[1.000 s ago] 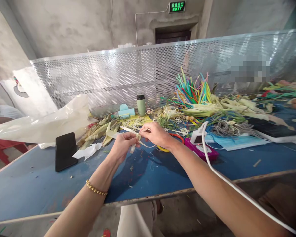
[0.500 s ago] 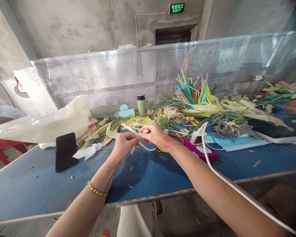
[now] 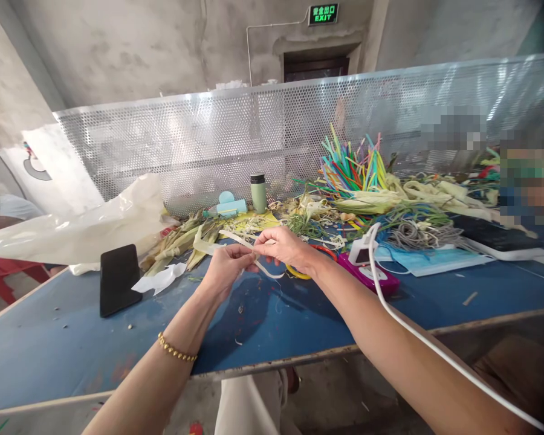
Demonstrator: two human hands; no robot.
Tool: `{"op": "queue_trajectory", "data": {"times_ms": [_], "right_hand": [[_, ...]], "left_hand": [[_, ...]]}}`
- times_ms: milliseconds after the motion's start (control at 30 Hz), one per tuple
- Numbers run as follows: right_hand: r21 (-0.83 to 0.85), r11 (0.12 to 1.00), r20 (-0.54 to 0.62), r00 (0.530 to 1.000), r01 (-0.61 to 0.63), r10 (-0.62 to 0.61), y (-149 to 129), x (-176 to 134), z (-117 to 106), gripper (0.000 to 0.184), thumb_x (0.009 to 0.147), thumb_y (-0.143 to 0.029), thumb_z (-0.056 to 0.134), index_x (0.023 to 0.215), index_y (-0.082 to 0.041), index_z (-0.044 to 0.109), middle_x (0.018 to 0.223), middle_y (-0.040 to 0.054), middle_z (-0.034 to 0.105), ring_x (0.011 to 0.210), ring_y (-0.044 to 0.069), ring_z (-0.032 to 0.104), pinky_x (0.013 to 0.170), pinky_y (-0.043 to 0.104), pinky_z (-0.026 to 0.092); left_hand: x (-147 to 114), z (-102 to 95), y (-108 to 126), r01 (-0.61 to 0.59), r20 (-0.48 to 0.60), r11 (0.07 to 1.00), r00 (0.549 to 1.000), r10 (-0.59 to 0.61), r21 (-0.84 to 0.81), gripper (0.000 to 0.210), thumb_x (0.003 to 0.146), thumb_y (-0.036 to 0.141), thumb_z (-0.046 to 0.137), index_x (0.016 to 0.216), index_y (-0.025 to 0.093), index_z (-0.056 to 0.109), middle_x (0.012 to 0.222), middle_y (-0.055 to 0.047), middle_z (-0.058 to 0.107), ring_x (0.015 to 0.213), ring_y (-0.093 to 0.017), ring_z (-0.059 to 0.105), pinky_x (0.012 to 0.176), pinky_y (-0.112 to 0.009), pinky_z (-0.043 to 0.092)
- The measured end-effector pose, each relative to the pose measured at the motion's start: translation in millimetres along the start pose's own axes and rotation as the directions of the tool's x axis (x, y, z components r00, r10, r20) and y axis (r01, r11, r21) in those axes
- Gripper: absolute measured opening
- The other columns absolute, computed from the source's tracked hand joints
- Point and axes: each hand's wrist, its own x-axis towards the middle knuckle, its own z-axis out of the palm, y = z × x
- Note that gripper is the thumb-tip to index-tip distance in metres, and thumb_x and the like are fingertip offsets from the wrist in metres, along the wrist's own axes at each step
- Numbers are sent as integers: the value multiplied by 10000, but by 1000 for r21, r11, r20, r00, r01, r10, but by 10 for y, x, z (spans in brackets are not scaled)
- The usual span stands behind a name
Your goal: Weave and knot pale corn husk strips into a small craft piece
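Over the middle of the blue table (image 3: 172, 344), both hands meet with fingertips pinched on pale corn husk strips (image 3: 234, 237). My left hand (image 3: 229, 266), a gold beaded bracelet (image 3: 176, 349) on its wrist, is closed on the strips from the left. Thumb and forefinger of my right hand (image 3: 283, 246) pinch them from the right. One strip points up and to the left; another end curls out below the right fingers. The fingers cover the spot where the strips meet. Just right of my right wrist lie yellow and orange loops (image 3: 297, 273), partly hidden.
To the left are a black phone (image 3: 118, 281), white paper (image 3: 161, 279) and dried husks (image 3: 176, 241). A green bottle (image 3: 259, 194) and coloured stems (image 3: 353, 166) stand behind. Rightward sit a magenta box (image 3: 381, 279) with a white cable (image 3: 385, 302) and a blue mask (image 3: 435, 261).
My right fingers have shifted slightly against the strips, while my left hand keeps its pinch. A blurred patch, perhaps a person, has appeared at the far right. The view has moved a little.
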Motion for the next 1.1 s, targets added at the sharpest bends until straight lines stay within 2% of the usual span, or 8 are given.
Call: {"op": "queue_trajectory", "data": {"times_ms": [133, 267, 400, 500, 600, 733, 967, 1100], "right_hand": [[-67, 998, -19, 1000, 3, -5, -6, -2, -9, 188, 785, -324, 615, 745, -143, 642, 508, -14, 550, 448, 86, 493, 378, 170, 340], [-68, 997, -21, 1000, 21, -22, 14, -1, -2, 103, 741, -246, 633, 731, -144, 634, 537, -11, 563, 471, 91, 509, 377, 167, 338], [-41, 999, -1, 1000, 17, -17, 29, 1, -6, 101, 735, -247, 637, 730, -146, 626, 552, -9, 563, 488, 99, 519, 389, 177, 337], [-111, 994, 16, 1000, 14, -12, 21, 3, -13, 124, 751, -269, 627, 747, -146, 644, 566, -5, 576, 489, 91, 504, 415, 185, 330], [-220, 972, -4, 996, 87, -90, 8, 14, -10, 150, 763, -281, 625, 773, -140, 675, 623, 5, 612, 536, 88, 502, 474, 196, 330], [-316, 928, -43, 974, 197, -222, 8, 37, 4, 107, 746, -211, 628, 713, -126, 685, 663, 8, 625, 612, 91, 495, 557, 211, 338], [-208, 943, -13, 964, 258, -267, 31, 63, 26, 118, 768, -228, 632, 743, -132, 696, 695, 7, 642, 647, 100, 520, 601, 219, 363], [-228, 943, -33, 966, 243, -257, 27, 69, 40, 106, 765, -217, 641, 743, -135, 705, 709, 12, 651, 653, 102, 526, 604, 221, 358]], "left_hand": [[14, 3, -4, 7, -43, 1000, 999, -6, 18, 126, 598, 211, 743, 641, 125, 661, 520, -18, 643, 507, -138, 609, 556, -250, 444], [6, 13, 4, 10, -24, 1000, 1000, -10, 4, 160, 582, 224, 764, 637, 122, 654, 549, -21, 651, 520, -145, 620, 555, -253, 449], [-1, 9, -1, -1, -11, 1000, 1000, 1, 13, 171, 586, 230, 770, 651, 113, 662, 559, -34, 657, 527, -143, 619, 564, -253, 451], [15, -2, -28, -18, -14, 999, 1000, 18, 49, 154, 606, 231, 755, 643, 114, 663, 535, -40, 649, 514, -142, 606, 561, -260, 453], [37, -7, -65, -22, -10, 995, 1000, 23, 96, 134, 606, 217, 747, 632, 117, 662, 529, -34, 642, 501, -143, 600, 554, -266, 464], [40, -5, -80, -26, 1, 994, 1000, 26, 106, 141, 599, 221, 751, 633, 115, 663, 545, -22, 636, 497, -139, 603, 546, -262, 472], [-22, 20, 0, 13, 5, 997, 1000, -14, 75, 87, 583, 150, 726, 613, 107, 657, 521, -14, 618, 478, -106, 558, 532, -234, 448], [-23, 28, -8, 16, 12, 996, 1000, -17, 88, 72, 584, 140, 712, 600, 108, 650, 505, -13, 607, 465, -99, 537, 525, -229, 426]]}}
